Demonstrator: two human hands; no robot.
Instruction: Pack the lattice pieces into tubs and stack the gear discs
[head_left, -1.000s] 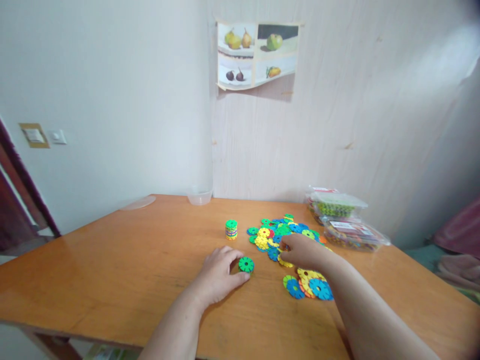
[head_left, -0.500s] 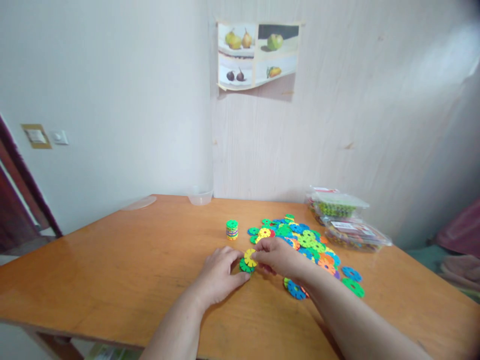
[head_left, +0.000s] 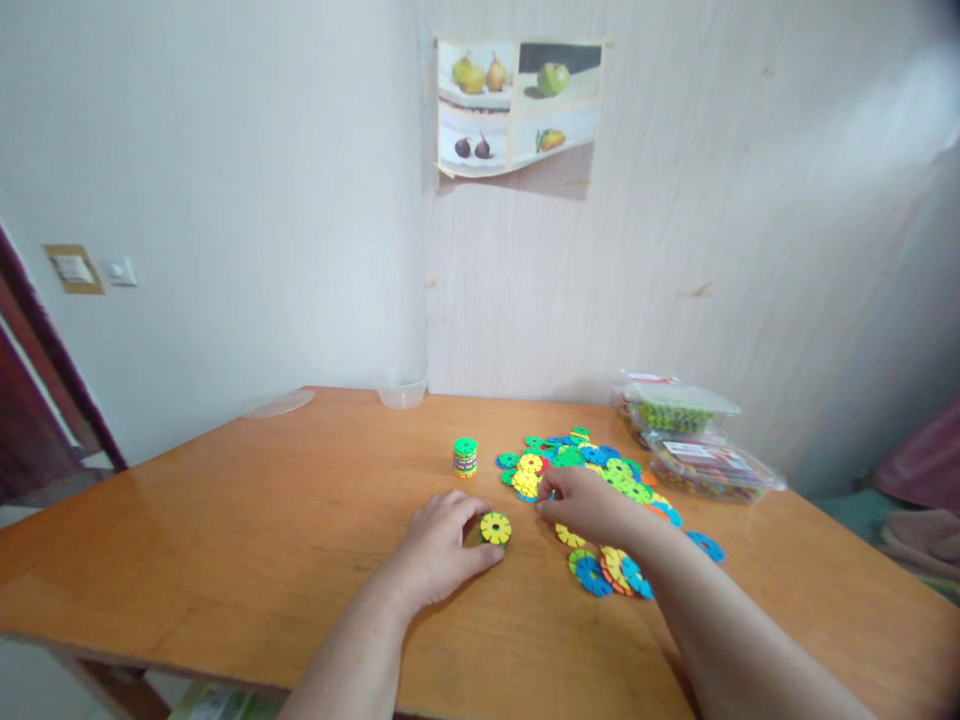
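A short stack of flower-shaped plastic discs (head_left: 496, 529), yellow on top with green below, stands on the table. My left hand (head_left: 442, 550) curves around its left side, thumb and fingers against its edge. Over the near left edge of a loose pile of coloured discs (head_left: 619, 482) is my right hand (head_left: 581, 502), its fingers bent together beside yellow and blue discs (head_left: 527, 486). Whether a disc is between those fingertips is hidden. Farther back, a taller stack of mixed-colour discs (head_left: 465, 458) stands upright, green on top.
Clear lidded boxes (head_left: 705, 455) stand at the right rear of the wooden table (head_left: 300, 540). A translucent tub (head_left: 402, 393) and a flat lid (head_left: 281, 404) lie along the back edge. Several loose discs (head_left: 592, 575) are near my right forearm.
The yellow disc that my right hand held tilted now lies flat on the near stack. My right hand has let go and moved right to the pile; my left hand stays.
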